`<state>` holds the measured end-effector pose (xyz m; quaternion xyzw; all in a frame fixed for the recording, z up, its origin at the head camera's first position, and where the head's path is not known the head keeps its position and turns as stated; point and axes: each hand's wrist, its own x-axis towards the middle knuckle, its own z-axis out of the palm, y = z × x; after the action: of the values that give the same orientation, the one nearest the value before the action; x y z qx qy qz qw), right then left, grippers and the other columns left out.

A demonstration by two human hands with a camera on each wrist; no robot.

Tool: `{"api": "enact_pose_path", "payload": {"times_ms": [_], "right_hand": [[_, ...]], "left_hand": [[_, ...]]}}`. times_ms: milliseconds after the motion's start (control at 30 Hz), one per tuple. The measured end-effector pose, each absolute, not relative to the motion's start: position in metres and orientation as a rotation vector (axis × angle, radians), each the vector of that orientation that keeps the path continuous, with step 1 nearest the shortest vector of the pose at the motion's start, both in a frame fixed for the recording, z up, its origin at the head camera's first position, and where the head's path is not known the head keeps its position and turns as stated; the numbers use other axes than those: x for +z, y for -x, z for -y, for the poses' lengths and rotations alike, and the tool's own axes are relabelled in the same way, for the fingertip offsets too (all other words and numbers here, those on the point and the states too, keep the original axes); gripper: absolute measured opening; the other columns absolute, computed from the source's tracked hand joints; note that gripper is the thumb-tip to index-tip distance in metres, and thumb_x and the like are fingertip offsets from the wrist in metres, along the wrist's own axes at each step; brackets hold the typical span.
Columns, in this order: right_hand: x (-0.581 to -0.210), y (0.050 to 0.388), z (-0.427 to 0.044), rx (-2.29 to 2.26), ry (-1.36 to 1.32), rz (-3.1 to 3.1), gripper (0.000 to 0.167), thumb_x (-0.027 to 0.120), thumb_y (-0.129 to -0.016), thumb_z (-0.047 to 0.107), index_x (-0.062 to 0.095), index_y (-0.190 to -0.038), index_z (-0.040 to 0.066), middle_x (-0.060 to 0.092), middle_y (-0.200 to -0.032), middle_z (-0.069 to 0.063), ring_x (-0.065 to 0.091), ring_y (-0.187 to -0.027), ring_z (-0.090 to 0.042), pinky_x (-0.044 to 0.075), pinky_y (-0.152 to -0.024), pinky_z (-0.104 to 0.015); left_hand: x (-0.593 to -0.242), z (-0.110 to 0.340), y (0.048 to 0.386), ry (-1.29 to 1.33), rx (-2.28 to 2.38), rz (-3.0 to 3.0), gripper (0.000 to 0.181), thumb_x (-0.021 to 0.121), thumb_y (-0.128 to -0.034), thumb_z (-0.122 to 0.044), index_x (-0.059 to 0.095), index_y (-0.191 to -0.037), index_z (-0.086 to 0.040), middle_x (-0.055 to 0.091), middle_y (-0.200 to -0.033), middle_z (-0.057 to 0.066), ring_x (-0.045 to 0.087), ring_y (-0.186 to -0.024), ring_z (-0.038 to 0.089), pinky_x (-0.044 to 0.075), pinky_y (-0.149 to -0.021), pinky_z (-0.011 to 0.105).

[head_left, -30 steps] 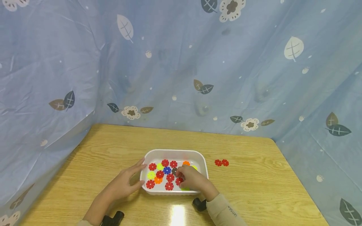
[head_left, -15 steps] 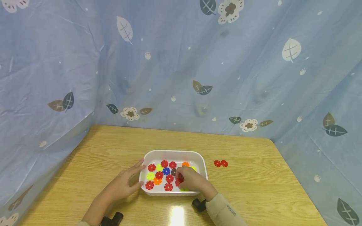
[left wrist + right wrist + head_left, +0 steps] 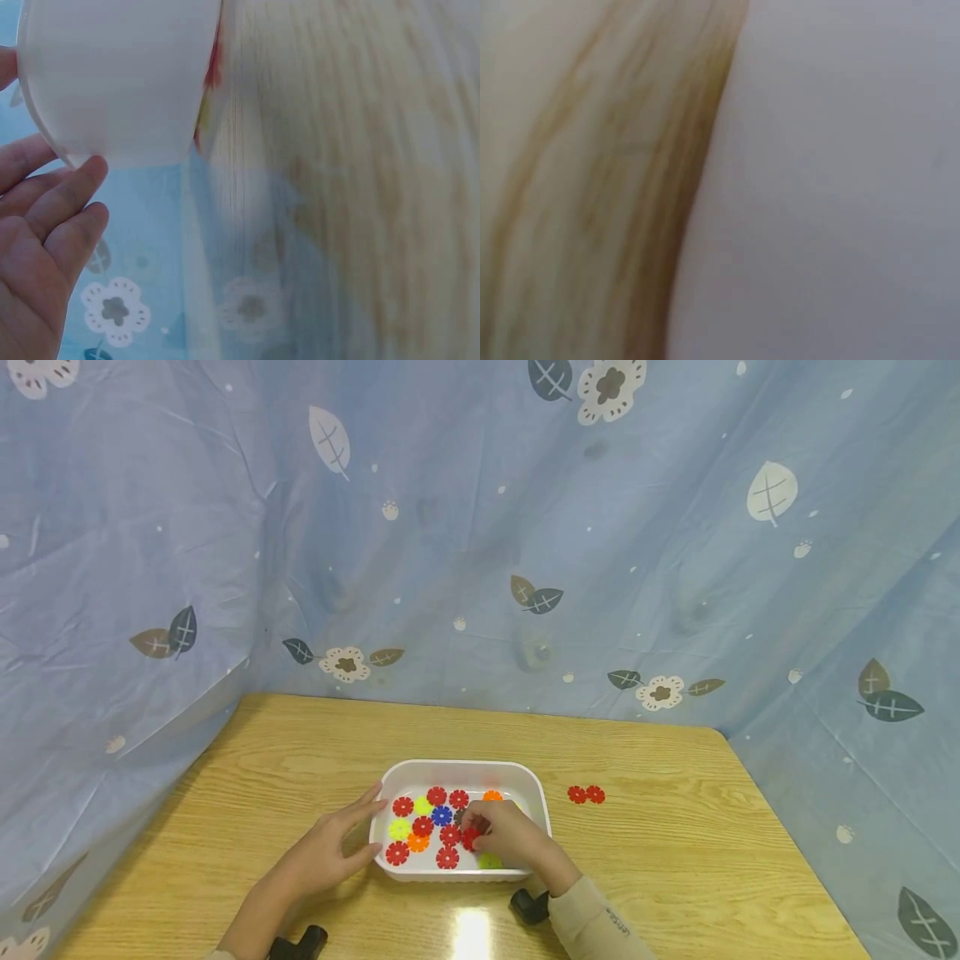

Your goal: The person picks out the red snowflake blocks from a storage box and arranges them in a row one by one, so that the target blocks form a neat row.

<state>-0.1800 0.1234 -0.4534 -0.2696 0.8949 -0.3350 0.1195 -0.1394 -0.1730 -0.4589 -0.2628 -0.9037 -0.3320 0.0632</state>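
Note:
A white plastic bin [image 3: 461, 874] on the table holds several notched plastic discs in red, yellow, orange, blue and dark brown. My left hand [image 3: 326, 850] spreads along the bin's left end, thumb and fingertips touching its rim; the left wrist view shows those fingers [image 3: 75, 191] against the bin's outer wall [image 3: 124, 82]. Inside the bin at the right, my right hand [image 3: 508, 835] pinches a red notched disc [image 3: 470, 839], partly hidden by the fingers. A yellow-green disc [image 3: 490, 861] lies beneath that hand. In the right wrist view only the blurred bin wall [image 3: 817, 187] and table show.
Two red discs [image 3: 586, 794] lie side by side, touching, on the wooden table [image 3: 660, 852] right of the bin. A blue patterned cloth [image 3: 450, 527] hangs behind and at both sides of the table.
My right fingers have closed on the red disc and shifted it slightly left and up from where it lay. The left hand keeps its place on the bin.

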Motion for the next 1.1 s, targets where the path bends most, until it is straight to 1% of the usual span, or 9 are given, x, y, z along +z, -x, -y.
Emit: {"api": "enact_pose_path", "payload": {"times_ms": [100,300,400,500,667,833,933,1100], "right_hand": [[-0.453,0.181,-0.124,-1.036,0.803,-2.602,0.019,0.068,-0.079,-0.003,0.065,-0.09,0.012,0.064,-0.086,0.005,0.056,-0.08,-0.005,0.051,-0.072,-0.018],[-0.456,0.186,-0.126,-1.123,0.802,-2.61,0.022,0.066,-0.078,-0.004,0.07,-0.093,0.011,0.068,-0.091,0.003,0.06,-0.083,-0.008,0.054,-0.076,-0.02],[-0.456,0.189,-0.127,-1.233,0.792,-2.575,0.023,0.064,-0.079,-0.006,0.07,-0.096,0.009,0.069,-0.095,0.0,0.063,-0.087,-0.013,0.056,-0.081,-0.025],[-0.455,0.19,-0.13,-1.372,0.763,-2.498,0.023,0.064,-0.082,-0.005,0.069,-0.101,0.006,0.07,-0.099,-0.005,0.064,-0.09,-0.018,0.056,-0.083,-0.026],[-0.449,0.189,-0.137,-1.575,0.718,-2.387,0.026,0.065,-0.084,-0.002,0.066,-0.11,0.0,0.066,-0.11,-0.016,0.064,-0.097,-0.022,0.055,-0.08,-0.02],[-0.441,0.189,-0.147,-1.724,0.729,-2.321,0.028,0.064,-0.085,-0.001,0.063,-0.113,-0.004,0.063,-0.114,-0.023,0.063,-0.101,-0.027,0.055,-0.084,-0.02],[-0.437,0.189,-0.157,-1.797,0.69,-2.298,0.029,0.064,-0.086,0.0,0.061,-0.115,-0.005,0.062,-0.115,-0.024,0.063,-0.102,-0.026,0.055,-0.084,-0.021],[-0.432,0.189,-0.176,-1.888,0.561,-2.338,0.033,0.067,-0.085,0.003,0.061,-0.116,-0.005,0.061,-0.117,-0.024,0.061,-0.099,-0.017,0.054,-0.083,-0.018]], "left_hand": [[-0.458,0.173,0.139,0.796,-1.004,2.729,0.054,0.069,-0.0852,-0.02,0.052,-0.134,-0.003,0.035,-0.15,0.015,0.043,-0.131,0.035,0.041,-0.103,0.054],[-0.459,0.173,0.14,0.798,-0.999,2.733,0.054,0.068,-0.0856,-0.021,0.052,-0.134,-0.003,0.034,-0.151,0.015,0.044,-0.131,0.036,0.041,-0.103,0.053],[-0.459,0.173,0.14,0.803,-0.997,2.729,0.055,0.068,-0.0858,-0.021,0.052,-0.135,-0.003,0.034,-0.151,0.015,0.044,-0.131,0.036,0.041,-0.103,0.053],[-0.46,0.173,0.14,0.805,-0.992,2.729,0.055,0.069,-0.0857,-0.021,0.052,-0.135,-0.004,0.034,-0.151,0.015,0.044,-0.131,0.036,0.041,-0.103,0.053],[-0.459,0.173,0.14,0.799,-0.989,2.732,0.055,0.069,-0.0854,-0.021,0.052,-0.135,-0.003,0.034,-0.151,0.015,0.043,-0.131,0.036,0.041,-0.103,0.053],[-0.459,0.172,0.139,0.795,-0.991,2.731,0.055,0.069,-0.085,-0.021,0.052,-0.134,-0.003,0.035,-0.15,0.015,0.044,-0.13,0.036,0.041,-0.103,0.054],[-0.459,0.172,0.139,0.791,-0.997,2.737,0.055,0.068,-0.0852,-0.021,0.052,-0.135,-0.003,0.034,-0.151,0.015,0.043,-0.131,0.036,0.041,-0.103,0.054],[-0.46,0.172,0.139,0.778,-0.995,2.75,0.055,0.068,-0.0857,-0.022,0.052,-0.135,-0.005,0.034,-0.151,0.013,0.044,-0.131,0.036,0.041,-0.103,0.054]]}}
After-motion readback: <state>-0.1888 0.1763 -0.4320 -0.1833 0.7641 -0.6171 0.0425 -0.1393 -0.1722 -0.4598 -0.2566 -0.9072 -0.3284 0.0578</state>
